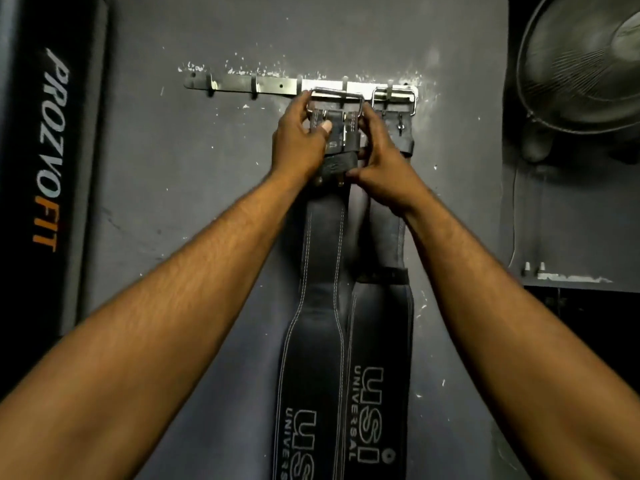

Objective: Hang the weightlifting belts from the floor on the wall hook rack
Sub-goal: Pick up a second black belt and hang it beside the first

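Note:
A metal hook rack (270, 85) is screwed to the dark grey wall. A black belt with white stitching (320, 306) hangs down the wall from my hands. Its steel buckle (334, 100) is at the rack, level with a hook; I cannot tell whether it is over that hook. My left hand (299, 140) grips the buckle end from the left. My right hand (381, 157) holds the same strap from the right. A second black belt (384, 341) hangs beside it on the right, with its buckle (394, 98) on the rack's right-end hook.
Two bare hooks (254, 89) stick out of the rack's left half. A black padded panel with white and orange lettering (52, 150) stands at the left. A caged fan (585, 60) is mounted at the upper right, above a dark ledge (571, 278).

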Demonstrator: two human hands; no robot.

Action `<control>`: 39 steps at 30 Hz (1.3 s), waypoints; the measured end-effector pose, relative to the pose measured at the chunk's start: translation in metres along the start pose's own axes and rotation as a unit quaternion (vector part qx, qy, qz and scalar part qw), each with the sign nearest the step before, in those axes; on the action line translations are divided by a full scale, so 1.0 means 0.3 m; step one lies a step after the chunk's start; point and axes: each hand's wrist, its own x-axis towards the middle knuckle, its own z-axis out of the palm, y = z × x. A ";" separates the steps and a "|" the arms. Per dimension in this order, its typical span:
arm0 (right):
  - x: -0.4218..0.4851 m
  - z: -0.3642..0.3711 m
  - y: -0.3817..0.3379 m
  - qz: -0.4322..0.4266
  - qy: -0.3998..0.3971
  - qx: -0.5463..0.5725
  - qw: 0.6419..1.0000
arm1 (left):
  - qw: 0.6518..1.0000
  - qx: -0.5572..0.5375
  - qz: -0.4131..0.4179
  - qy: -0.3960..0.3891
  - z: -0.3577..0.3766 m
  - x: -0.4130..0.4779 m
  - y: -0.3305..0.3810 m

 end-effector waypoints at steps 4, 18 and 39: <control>0.168 -0.057 0.015 -0.007 0.018 0.054 0.998 | 1.000 0.004 -0.006 -0.025 0.049 0.191 -0.014; 0.325 -0.114 0.041 0.113 -0.018 -0.290 0.950 | 0.996 0.042 -0.031 -0.074 0.095 0.322 -0.193; -0.245 0.204 0.270 0.194 0.061 -0.242 0.949 | 0.979 0.037 -0.174 -0.101 0.006 -0.359 -0.385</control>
